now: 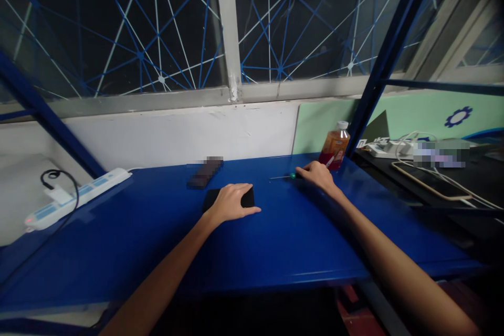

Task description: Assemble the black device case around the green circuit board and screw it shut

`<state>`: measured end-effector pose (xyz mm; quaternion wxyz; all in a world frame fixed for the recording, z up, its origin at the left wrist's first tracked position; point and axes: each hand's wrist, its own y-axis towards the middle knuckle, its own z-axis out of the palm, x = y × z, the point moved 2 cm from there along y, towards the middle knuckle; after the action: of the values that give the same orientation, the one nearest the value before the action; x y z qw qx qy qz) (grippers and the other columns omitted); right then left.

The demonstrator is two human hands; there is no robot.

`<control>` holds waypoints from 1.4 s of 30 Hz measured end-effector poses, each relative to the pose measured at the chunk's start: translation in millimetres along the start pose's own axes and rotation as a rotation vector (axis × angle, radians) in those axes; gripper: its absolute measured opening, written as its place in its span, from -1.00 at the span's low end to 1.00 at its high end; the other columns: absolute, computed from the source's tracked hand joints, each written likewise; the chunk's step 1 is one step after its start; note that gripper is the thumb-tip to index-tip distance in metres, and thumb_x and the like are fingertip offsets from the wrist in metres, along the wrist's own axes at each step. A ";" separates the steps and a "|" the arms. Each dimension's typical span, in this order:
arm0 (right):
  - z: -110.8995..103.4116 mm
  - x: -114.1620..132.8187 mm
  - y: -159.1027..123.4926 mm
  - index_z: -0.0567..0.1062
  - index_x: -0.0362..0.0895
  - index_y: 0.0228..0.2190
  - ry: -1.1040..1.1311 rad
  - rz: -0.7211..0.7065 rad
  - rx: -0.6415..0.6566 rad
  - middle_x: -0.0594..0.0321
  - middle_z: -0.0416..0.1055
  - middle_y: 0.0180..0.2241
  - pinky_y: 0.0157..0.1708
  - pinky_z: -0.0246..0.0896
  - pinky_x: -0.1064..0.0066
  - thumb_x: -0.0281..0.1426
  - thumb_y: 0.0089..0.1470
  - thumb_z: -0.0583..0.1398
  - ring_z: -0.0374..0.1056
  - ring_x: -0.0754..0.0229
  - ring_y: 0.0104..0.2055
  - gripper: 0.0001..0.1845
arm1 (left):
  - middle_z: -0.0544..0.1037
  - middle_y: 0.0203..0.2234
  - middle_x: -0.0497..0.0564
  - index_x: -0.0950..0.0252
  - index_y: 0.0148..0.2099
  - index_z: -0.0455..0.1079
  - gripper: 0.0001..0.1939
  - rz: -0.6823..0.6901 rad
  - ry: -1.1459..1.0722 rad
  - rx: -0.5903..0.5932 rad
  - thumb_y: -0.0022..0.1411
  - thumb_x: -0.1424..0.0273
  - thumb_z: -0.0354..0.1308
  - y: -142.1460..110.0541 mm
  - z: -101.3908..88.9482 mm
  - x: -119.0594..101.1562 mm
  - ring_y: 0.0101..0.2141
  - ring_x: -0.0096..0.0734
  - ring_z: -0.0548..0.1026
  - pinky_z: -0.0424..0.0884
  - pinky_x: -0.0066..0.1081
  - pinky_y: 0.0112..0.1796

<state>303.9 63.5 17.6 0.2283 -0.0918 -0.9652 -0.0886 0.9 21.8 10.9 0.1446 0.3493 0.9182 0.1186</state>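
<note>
My left hand lies over a flat black rectangular object on the blue table. Its fingers run along the far edge and its thumb along the near edge, spanning the object; the palm covers much of it. Further right, my right hand is closed around the handle of a screwdriver. A green part of the screwdriver shows beside my fingers, and its thin metal shaft points left, low over the tabletop. Just behind this hand stands a bottle of orange-red drink with a white cap.
A dark oblong item, blurred out, lies behind my left hand. At the left edge of the blue table sits a white power strip with a plugged-in black cable. A phone and white cables rest on the black surface at right.
</note>
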 end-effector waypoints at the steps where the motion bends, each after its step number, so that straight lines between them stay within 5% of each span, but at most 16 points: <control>1: 0.7 0.2 -0.7 0.64 -0.17 -0.47 -0.001 0.011 0.003 0.00 0.47 -0.54 -0.52 0.08 0.34 -0.10 0.03 0.12 0.42 -0.03 -0.39 -0.55 | 0.46 0.06 0.19 0.32 0.16 0.35 -0.20 -0.001 0.004 0.002 0.07 -0.17 0.10 0.0 0.0 -0.2 0.03 0.02 0.45 0.36 -0.07 0.03; 10: -0.1 7.4 -5.2 0.59 -0.18 -0.58 0.066 -0.001 0.017 0.07 0.42 -0.59 -0.55 0.06 0.37 -0.08 0.00 0.14 0.38 0.07 -0.47 -0.54 | 0.51 0.01 0.13 0.25 0.10 0.41 -0.34 -0.005 -0.067 -0.067 0.14 -0.12 0.09 1.7 -3.1 -0.3 0.00 -0.03 0.47 0.37 -0.08 0.00; 14: 3.4 20.0 -11.2 0.41 -0.14 -0.76 0.141 -0.087 0.074 0.23 0.23 -0.71 -0.59 -0.01 0.39 -0.04 0.01 0.11 0.21 0.22 -0.60 -0.47 | 0.56 -0.07 0.05 0.19 0.00 0.48 -0.62 -0.038 -0.166 -0.159 0.27 0.10 0.08 4.4 -7.4 1.0 -0.03 -0.15 0.48 0.40 -0.19 -0.04; 20: 9.3 40.9 -25.4 0.20 -0.12 -0.82 0.268 -0.207 0.145 0.34 -0.01 -0.73 -0.63 -0.19 0.40 -0.03 0.00 0.10 -0.10 0.33 -0.62 -0.43 | 0.58 -0.17 0.00 0.15 -0.12 0.52 -0.77 -0.033 -0.245 -0.192 0.23 0.20 0.17 4.9 -5.4 1.7 -0.13 -0.20 0.50 0.42 -0.21 -0.11; 42: 8.3 45.2 -30.1 0.32 -0.15 -0.79 0.298 -0.220 0.151 0.36 0.00 -0.72 -0.59 -0.18 0.41 -0.06 0.01 0.10 -0.11 0.32 -0.60 -0.46 | 0.60 -0.34 -0.02 0.23 -0.31 0.49 -0.83 0.085 -0.202 -0.310 0.29 0.30 0.15 2.7 -8.2 0.6 -0.29 -0.32 0.52 0.31 -0.29 -0.19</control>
<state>254.1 42.3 27.1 0.3637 0.0459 -0.9289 -0.0531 -0.8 23.2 19.2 0.2828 0.3714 0.8542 0.2291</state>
